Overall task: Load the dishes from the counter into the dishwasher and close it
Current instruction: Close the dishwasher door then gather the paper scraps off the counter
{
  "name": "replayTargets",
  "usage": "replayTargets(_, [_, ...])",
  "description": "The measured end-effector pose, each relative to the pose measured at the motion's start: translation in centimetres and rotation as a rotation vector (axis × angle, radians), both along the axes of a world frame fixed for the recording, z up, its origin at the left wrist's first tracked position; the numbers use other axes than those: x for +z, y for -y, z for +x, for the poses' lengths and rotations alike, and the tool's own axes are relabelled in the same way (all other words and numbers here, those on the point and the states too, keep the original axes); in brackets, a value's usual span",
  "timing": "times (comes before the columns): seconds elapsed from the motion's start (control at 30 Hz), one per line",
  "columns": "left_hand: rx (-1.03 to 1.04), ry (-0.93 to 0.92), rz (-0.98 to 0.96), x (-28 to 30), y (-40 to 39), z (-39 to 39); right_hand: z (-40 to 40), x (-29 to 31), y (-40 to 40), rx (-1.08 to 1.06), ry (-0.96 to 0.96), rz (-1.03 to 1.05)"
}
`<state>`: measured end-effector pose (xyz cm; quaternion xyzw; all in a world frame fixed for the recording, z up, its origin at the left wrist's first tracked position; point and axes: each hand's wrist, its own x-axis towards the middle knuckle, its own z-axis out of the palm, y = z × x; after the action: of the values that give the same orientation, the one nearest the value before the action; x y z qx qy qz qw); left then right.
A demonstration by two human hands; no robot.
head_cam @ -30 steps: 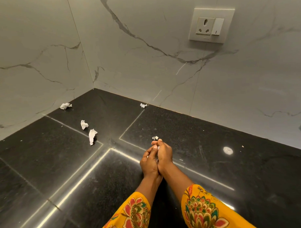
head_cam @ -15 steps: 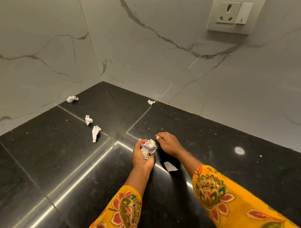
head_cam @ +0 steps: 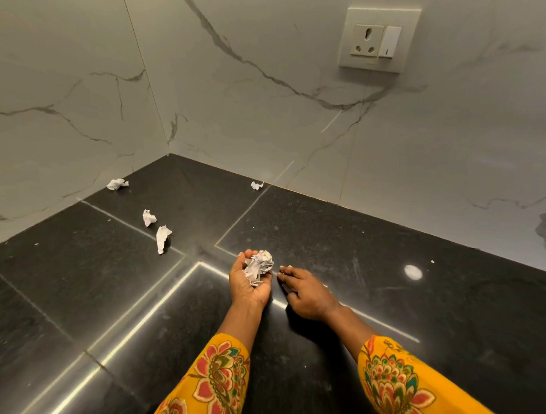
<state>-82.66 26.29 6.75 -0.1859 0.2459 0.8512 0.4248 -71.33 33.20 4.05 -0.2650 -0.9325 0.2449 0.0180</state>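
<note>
Four crumpled paper scraps are seen scattered on a black stone counter (head_cam: 82, 275) set into a marble-tiled corner: one scrap (head_cam: 117, 183) close to the left wall, a second scrap (head_cam: 148, 217) and a long scrap (head_cam: 163, 238) lying near each other further forward, and a small scrap (head_cam: 256, 185) at the foot of the back wall. At centre, a wad of crumpled paper (head_cam: 259, 266) is cradled in the upturned left hand (head_cam: 251, 282), its fingers loosely curled into a cup rather than closed tight. Just beside it, the right hand (head_cam: 302, 291) is laid palm-down, fingers spread and touching the counter; whether a sliver is pinned beneath it cannot be told. A wall socket (head_cam: 380, 39) is seen at upper right. No dishes and no dishwasher are shown, so the task's own things lie out of view.

Risk is judged to sit in the loose cup: if the left hand is tilted or more paper is pressed in, the wad could be spilled back onto the counter. The scraps by the walls could be missed, and small specks could be swept off the edge by the flat right hand.
</note>
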Motion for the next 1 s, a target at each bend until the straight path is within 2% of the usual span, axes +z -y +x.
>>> replayTargets(0.2, [0.002, 0.011, -0.004, -0.5, 1.8, 1.5, 1.9, -0.9, 2.1, -0.048, -0.143, 0.140])
replayTargets(0.3, [0.012, 0.004, -0.003, -0.6, 3.0, 2.5, 2.0, -1.3, 3.0, -0.157, -0.145, 0.166])
replayTargets(0.37, [0.018, -0.007, -0.002, -0.6, 3.9, 3.1, 1.6, -1.2, 3.7, -0.358, -0.259, -0.009])
replayTargets(0.47, [0.022, -0.024, -0.022, -0.6, 5.2, 4.1, 1.1, 0.2, 5.4, -0.683, -0.585, -0.571])
replayTargets(0.53, [0.023, -0.035, -0.044, -0.6, 6.0, 4.8, 0.8, 1.2, 6.7, -0.744, -0.753, -0.920])
replayTargets(0.6, [0.017, -0.046, -0.045, -0.5, 6.7, 5.5, 0.4, 2.4, 8.2, -0.778, -0.870, -1.106])
replayTargets(0.7, [0.038, -0.080, -0.016, -0.7, 7.8, 6.4, -0.6, 2.8, 10.5, -0.823, -0.977, -1.281])
replayTargets(0.83, [0.064, -0.038, 0.104, -0.6, 10.2, 6.9, -1.0, 2.9, 14.4, -0.764, -1.020, -1.395])
replayTargets(1.0, [0.041, -0.091, 0.078, -0.7, 14.9, 7.3, -0.5, 3.2, 19.3, -0.712, -1.043, -1.433])
